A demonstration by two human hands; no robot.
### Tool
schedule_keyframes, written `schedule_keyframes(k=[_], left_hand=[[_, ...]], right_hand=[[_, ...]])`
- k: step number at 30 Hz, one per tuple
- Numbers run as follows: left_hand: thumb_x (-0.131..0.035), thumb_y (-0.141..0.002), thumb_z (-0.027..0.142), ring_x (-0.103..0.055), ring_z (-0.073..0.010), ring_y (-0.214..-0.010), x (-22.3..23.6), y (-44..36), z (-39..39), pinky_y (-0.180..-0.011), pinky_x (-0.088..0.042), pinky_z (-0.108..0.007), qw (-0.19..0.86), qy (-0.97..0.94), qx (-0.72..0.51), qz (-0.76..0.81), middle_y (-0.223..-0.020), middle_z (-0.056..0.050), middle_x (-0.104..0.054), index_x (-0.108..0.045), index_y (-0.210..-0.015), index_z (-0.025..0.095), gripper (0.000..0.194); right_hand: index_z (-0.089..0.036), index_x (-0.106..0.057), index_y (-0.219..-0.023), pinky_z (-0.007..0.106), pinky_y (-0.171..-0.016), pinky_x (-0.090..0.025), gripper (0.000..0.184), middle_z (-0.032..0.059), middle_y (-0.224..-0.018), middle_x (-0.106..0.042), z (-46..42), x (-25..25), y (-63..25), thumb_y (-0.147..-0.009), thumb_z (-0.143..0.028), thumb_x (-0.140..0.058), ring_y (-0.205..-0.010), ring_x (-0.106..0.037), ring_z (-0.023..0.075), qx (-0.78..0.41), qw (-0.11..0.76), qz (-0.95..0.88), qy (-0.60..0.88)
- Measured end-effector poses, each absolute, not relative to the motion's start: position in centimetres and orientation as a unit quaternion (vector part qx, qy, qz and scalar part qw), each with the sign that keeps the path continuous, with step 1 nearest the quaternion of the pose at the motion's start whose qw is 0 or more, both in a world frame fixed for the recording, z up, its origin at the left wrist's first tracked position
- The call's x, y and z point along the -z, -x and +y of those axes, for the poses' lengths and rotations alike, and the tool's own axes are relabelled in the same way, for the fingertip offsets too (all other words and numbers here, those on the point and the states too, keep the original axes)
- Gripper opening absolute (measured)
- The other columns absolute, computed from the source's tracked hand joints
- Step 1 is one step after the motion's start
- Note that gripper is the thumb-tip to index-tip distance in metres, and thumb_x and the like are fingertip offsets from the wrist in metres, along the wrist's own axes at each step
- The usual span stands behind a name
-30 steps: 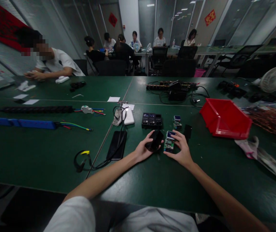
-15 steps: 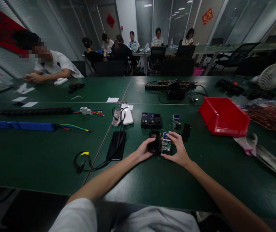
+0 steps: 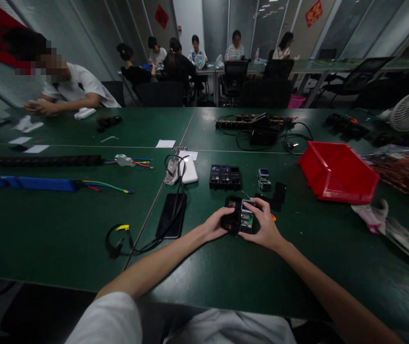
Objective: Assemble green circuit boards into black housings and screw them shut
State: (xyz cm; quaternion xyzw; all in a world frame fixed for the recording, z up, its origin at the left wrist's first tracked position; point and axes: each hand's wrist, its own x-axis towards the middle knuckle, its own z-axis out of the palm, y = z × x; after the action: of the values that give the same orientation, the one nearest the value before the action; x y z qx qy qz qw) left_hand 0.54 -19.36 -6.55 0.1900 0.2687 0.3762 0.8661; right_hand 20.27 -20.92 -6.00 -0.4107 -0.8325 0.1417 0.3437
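My left hand [image 3: 217, 224] is closed around a black plastic case [image 3: 230, 220] whose hollow side faces up. My right hand [image 3: 266, 228] grips a green circuit board [image 3: 246, 220] with a small screen at its top end, fingers along its right side and far end. Board and case sit edge to edge just over the table; whether they are joined I cannot tell. Beside the right hand an orange piece [image 3: 273, 218] peeks out, mostly hidden. Beyond the hands lie a black tray-like unit [image 3: 225, 177], a second circuit board [image 3: 263, 179] and black flat pieces [image 3: 279, 192].
A red bin [image 3: 337, 184] stands right, near copper-coloured wires [image 3: 401, 169] and a pale cloth [image 3: 387, 224]. Left are a phone [image 3: 170, 215], a black cable [image 3: 147, 247], a white block [image 3: 189, 172] and a blue strip [image 3: 43, 183]. A person [image 3: 71, 91] sits across the table.
The case and the circuit board have come together, closing the small gap between them. The case has tilted open side up. The orange piece now shows beside my right hand. The camera view has shifted slightly.
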Motion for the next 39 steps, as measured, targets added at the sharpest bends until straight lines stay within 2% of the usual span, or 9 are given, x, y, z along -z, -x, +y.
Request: schedule_keyframes(k=[5, 11, 20, 27, 39], left_hand=[[-0.064, -0.076, 0.022, -0.064, -0.0149, -0.077, 6.09, -0.56, -19.46, -0.070, -0.048, -0.025, 0.864, -0.192, -0.378, 0.272, -0.090, -0.006, -0.070, -0.064, -0.107, 0.014, 0.032], [-0.065, -0.075, 0.021, -0.064, -0.0152, -0.075, 5.78, -0.66, -19.47, -0.069, -0.048, -0.025, 0.863, -0.186, -0.377, 0.280, -0.089, -0.006, -0.071, -0.064, -0.108, 0.014, 0.034], [-0.064, -0.076, 0.020, -0.065, -0.0157, -0.076, 6.14, -0.65, -19.36, -0.068, -0.048, -0.025, 0.866, -0.186, -0.378, 0.270, -0.090, -0.008, -0.070, -0.065, -0.106, 0.011, 0.031], [-0.064, -0.076, 0.019, -0.065, -0.0151, -0.073, 5.85, -0.64, -19.45, -0.067, -0.049, -0.024, 0.865, -0.180, -0.383, 0.268, -0.086, -0.007, -0.070, -0.066, -0.103, 0.012, 0.028], [-0.060, -0.080, 0.022, -0.065, -0.0159, -0.078, 6.50, -0.52, -19.19, -0.068, -0.051, -0.026, 0.869, -0.188, -0.381, 0.254, -0.093, -0.008, -0.069, -0.064, -0.108, 0.013, 0.030]], right_hand=[[-0.029, -0.037, -0.137, 0.053, -0.105, -0.038, 0.081, 0.0110, -0.136, -0.029, -20.89, 6.15, -20.30, -0.066, -0.039, -0.074, -0.129, -0.034, 0.0350, -0.143, 0.344, -0.833, 0.409], [-0.029, -0.029, -0.143, 0.053, -0.104, -0.039, 0.089, 0.0119, -0.135, -0.030, -20.83, 6.04, -20.27, -0.067, -0.040, -0.074, -0.128, -0.035, 0.0353, -0.143, 0.336, -0.834, 0.414], [-0.026, -0.034, -0.140, 0.050, -0.105, -0.038, 0.085, 0.0124, -0.134, -0.031, -20.73, 6.04, -20.38, -0.067, -0.040, -0.075, -0.128, -0.036, 0.0331, -0.144, 0.345, -0.836, 0.402], [-0.028, -0.037, -0.137, 0.053, -0.104, -0.038, 0.082, 0.0117, -0.136, -0.032, -20.75, 6.13, -20.45, -0.066, -0.039, -0.076, -0.129, -0.036, 0.0343, -0.151, 0.355, -0.832, 0.398], [-0.027, -0.018, -0.146, 0.054, -0.107, -0.036, 0.101, 0.0116, -0.147, -0.027, -20.49, 6.60, -20.32, -0.065, -0.036, -0.077, -0.137, -0.028, 0.0324, -0.230, 0.376, -0.805, 0.397]])
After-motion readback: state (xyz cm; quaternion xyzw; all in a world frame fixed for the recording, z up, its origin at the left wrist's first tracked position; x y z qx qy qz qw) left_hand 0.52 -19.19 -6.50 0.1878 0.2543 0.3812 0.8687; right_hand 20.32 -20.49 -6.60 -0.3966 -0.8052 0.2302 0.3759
